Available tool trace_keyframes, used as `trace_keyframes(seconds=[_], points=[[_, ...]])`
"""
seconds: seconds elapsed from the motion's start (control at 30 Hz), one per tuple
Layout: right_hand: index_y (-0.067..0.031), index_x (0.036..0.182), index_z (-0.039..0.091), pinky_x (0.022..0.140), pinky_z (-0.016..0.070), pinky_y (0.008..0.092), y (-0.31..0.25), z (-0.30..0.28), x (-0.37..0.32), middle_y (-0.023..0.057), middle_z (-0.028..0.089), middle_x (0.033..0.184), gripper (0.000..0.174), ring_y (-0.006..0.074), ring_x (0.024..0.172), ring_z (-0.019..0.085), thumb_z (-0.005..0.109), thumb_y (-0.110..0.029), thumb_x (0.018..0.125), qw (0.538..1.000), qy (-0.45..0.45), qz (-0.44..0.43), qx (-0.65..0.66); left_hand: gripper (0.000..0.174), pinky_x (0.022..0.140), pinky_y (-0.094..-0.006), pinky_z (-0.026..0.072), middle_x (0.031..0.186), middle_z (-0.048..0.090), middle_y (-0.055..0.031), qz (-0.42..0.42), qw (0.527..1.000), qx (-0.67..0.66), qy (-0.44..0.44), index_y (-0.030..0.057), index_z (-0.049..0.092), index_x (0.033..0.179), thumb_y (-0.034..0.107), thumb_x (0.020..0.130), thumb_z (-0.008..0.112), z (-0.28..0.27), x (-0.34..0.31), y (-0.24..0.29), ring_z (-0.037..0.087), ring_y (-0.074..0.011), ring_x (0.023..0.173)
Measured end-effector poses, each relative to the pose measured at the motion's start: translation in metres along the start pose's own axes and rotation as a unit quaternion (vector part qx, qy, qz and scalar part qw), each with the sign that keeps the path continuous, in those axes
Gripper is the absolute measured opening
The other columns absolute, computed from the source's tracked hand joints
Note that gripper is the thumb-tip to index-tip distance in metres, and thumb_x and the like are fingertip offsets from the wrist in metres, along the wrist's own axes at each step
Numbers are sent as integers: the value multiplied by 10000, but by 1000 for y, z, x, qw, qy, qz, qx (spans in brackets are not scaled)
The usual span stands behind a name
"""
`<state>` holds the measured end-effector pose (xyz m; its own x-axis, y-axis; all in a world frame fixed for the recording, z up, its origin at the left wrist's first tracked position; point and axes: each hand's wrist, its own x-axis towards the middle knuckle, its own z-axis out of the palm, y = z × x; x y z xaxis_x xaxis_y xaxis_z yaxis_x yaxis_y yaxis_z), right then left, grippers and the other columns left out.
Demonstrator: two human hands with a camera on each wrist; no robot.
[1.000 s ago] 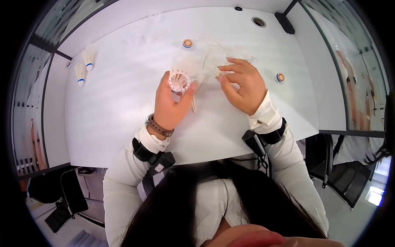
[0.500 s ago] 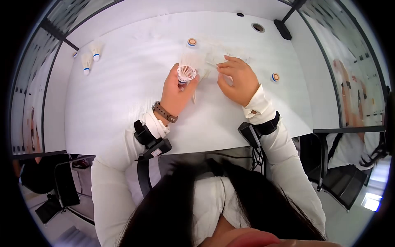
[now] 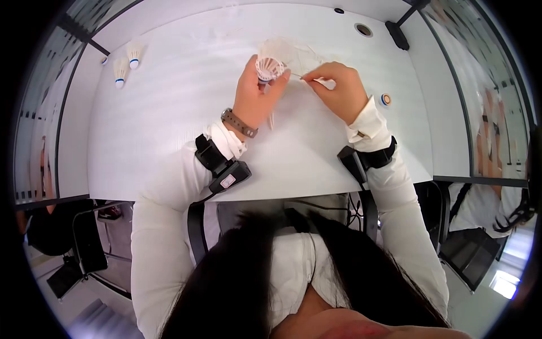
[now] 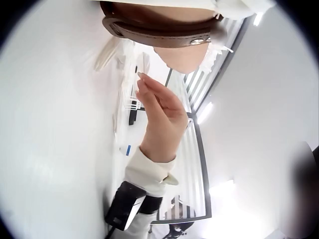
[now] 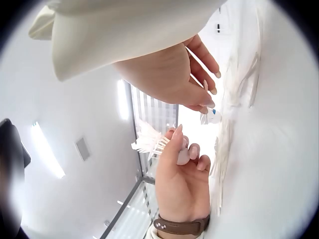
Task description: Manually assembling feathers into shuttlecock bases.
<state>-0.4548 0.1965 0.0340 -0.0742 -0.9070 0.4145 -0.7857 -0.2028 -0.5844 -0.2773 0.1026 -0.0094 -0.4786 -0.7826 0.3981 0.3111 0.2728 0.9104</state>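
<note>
In the head view, the left hand point(image 3: 254, 99) grips a white shuttlecock point(image 3: 270, 68), its open skirt tilted up toward the camera and a blue-banded base below. Close on its right, the right hand point(image 3: 343, 90) pinches a thin pale feather shaft point(image 3: 297, 75) between thumb and index finger. The right wrist view shows the left hand point(image 5: 182, 184) around the base of the shuttlecock point(image 5: 149, 142), with the right hand point(image 5: 164, 74) above it. From the left wrist, the right hand's point(image 4: 163, 119) thumb and index tips look together. Fingers partly hide the shuttlecock's base.
Loose pale feathers point(image 3: 305, 55) lie on the white table point(image 3: 180, 124) behind the hands. Two shuttlecocks point(image 3: 134, 55) point(image 3: 119, 72) stand or lie at the back left. A round base piece point(image 3: 385, 99) is at the right, below a table hole point(image 3: 363, 30) and a black object point(image 3: 397, 35).
The right hand's fingers have gone from spread apart to a pinch on a thin shaft. In the picture, the left hand and its shuttlecock have shifted up and right; the back base piece has dropped from sight.
</note>
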Motion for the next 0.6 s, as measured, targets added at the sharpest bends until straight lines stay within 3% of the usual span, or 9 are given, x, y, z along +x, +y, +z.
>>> trace_keyframes(seconds=[0.1, 0.13, 0.23, 0.27, 0.37, 0.6], points=[[-73, 867, 758, 695, 496, 285, -2, -6, -5, 49, 751, 908, 58, 170, 792, 670, 709, -92, 843, 988, 5, 104, 118, 330, 620, -223, 406, 883, 573, 21, 12, 990, 131, -56, 26, 546, 1099, 163, 882, 754, -4, -3, 7, 477, -60, 720], [-75, 889, 751, 664, 452, 231, -2, -8, -6, 12, 752, 917, 51, 89, 778, 638, 728, -103, 852, 983, 1, 126, 135, 347, 595, -221, 380, 866, 555, 27, 28, 991, 115, -54, 30, 545, 1090, 181, 870, 766, -4, -4, 4, 444, -63, 697], [-74, 945, 735, 644, 420, 214, 3, -7, -12, -1, 745, 913, 106, 65, 781, 627, 741, -97, 842, 954, 19, 174, 242, 330, 590, -217, 381, 870, 556, 32, 29, 996, 76, -38, 41, 547, 1090, 177, 876, 758, 1, -3, 5, 440, -55, 698], [-79, 1024, 712, 637, 401, 210, 2, -7, -12, -10, 737, 918, 186, 54, 781, 615, 746, -98, 842, 950, 12, 174, 259, 319, 590, -214, 382, 880, 565, 31, 19, 998, 53, -41, 41, 549, 1099, 170, 886, 748, 2, -2, 4, 445, -50, 703], [-84, 1061, 702, 630, 391, 207, -21, -6, -18, -18, 730, 914, 232, 51, 767, 597, 748, -89, 834, 968, 7, 138, 211, 290, 589, -203, 385, 909, 592, 30, -15, 999, -14, -49, 40, 554, 1126, 148, 913, 719, 4, -8, 5, 462, -33, 715], [-76, 1119, 683, 616, 396, 229, -15, -3, -20, -24, 712, 862, 310, 78, 724, 495, 737, -58, 814, 979, -52, 117, 161, 272, 579, -206, 393, 917, 617, 22, -29, 995, -24, -90, 36, 567, 1110, 151, 919, 723, 5, -6, 0, 471, -29, 685]])
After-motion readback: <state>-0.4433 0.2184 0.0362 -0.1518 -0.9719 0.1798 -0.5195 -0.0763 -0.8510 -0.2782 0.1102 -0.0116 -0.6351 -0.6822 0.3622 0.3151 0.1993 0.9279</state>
